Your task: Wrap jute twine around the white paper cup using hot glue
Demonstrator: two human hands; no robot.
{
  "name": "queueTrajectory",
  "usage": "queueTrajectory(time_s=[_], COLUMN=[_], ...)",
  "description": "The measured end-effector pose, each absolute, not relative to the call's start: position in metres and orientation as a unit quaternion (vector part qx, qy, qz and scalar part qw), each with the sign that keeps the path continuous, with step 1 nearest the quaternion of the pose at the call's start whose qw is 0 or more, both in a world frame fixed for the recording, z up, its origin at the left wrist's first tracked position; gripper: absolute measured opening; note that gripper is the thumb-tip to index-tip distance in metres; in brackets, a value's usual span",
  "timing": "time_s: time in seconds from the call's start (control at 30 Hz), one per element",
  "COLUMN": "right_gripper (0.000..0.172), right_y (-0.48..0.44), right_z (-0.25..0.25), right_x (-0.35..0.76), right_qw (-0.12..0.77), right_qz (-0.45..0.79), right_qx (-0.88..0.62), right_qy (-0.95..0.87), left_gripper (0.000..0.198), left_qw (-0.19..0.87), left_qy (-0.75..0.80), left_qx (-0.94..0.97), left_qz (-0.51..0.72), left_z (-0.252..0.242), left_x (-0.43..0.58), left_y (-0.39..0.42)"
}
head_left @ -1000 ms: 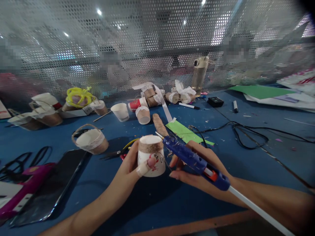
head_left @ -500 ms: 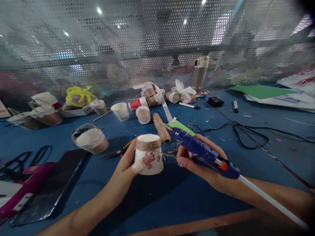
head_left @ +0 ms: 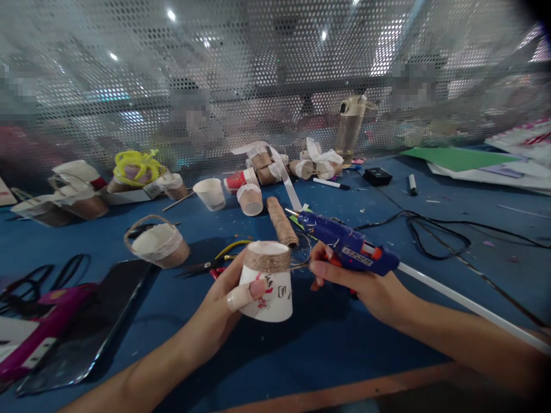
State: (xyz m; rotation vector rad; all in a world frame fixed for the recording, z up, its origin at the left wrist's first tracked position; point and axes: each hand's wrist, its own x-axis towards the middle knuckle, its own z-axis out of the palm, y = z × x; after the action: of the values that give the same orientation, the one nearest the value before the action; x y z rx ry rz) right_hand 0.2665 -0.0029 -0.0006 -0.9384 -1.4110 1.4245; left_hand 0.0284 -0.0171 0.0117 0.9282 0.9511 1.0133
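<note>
Gripping the paper cup [head_left: 278, 301] from its left side, the left hand [head_left: 224, 289] has it front and centre, just above the blue table [head_left: 301, 355]! The thumb, wearing a pale wrap [head_left: 239, 298], presses on the cup's printed face, with the other fingers mostly tucked out of sight behind. The narrower end looks uppermost, and a snug twine band [head_left: 267, 263] runs around the cup just below that top edge.

Over to the right hand [head_left: 365, 289]: thumb and fingertips are pinching a twine strand [head_left: 300, 265], and it stretches straight across to the band! That same hand carries the blue glue gun [head_left: 340, 235], lying across above the thumb; exactly how the fingers wrap its handle, I cannot tell. The nozzle [head_left: 293, 211] points away to the left, well clear of the cup, and a long white glue stick [head_left: 451, 295] trails out of the back.

Just behind the cup lies the twine roll [head_left: 282, 222], the nozzle hanging near it in view. Scissors [head_left: 209, 265] sit beside the left hand, partly covered by it, and farther left there's a small handled basket [head_left: 167, 246], tipped over on its side.
</note>
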Motion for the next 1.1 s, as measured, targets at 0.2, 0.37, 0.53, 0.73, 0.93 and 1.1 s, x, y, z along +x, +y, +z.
queueTrajectory(time_s=[0.2,0.37,0.53,0.73,0.93,1.1], right_gripper=[0.016,0.016,0.017,0.025,0.031,0.029], right_y=[-0.003,-0.001,-0.001,-0.003,-0.003,-0.004], right_z=[-0.001,-0.001,0.001,0.007,0.004,0.005], right_x=[0.265,0.263,0.261,0.257,0.254,0.255], right_qw=[0.444,0.443,0.443,0.438,0.442,0.449], right_qz=[0.598,0.602,0.604,0.611,0.622,0.616], right_qx=[-0.378,-0.38,-0.387,-0.377,-0.365,-0.361], right_qy=[-0.549,-0.544,-0.537,-0.54,-0.534,-0.537], left_gripper=[0.05,0.043,0.04,0.046,0.049,0.063], left_qw=[0.691,0.707,0.729,0.756,0.769,0.744], left_qy=[0.402,0.381,0.35,0.295,0.287,0.35], left_qx=[0.409,0.415,0.418,0.432,0.435,0.438], left_qz=[0.44,0.428,0.414,0.392,0.371,0.364], left_z=[0.011,0.01,0.007,0.003,0.005,0.004], left_x=[0.029,0.027,0.025,0.024,0.025,0.025], left_y=[-0.018,-0.018,-0.016,-0.013,-0.014,-0.019])
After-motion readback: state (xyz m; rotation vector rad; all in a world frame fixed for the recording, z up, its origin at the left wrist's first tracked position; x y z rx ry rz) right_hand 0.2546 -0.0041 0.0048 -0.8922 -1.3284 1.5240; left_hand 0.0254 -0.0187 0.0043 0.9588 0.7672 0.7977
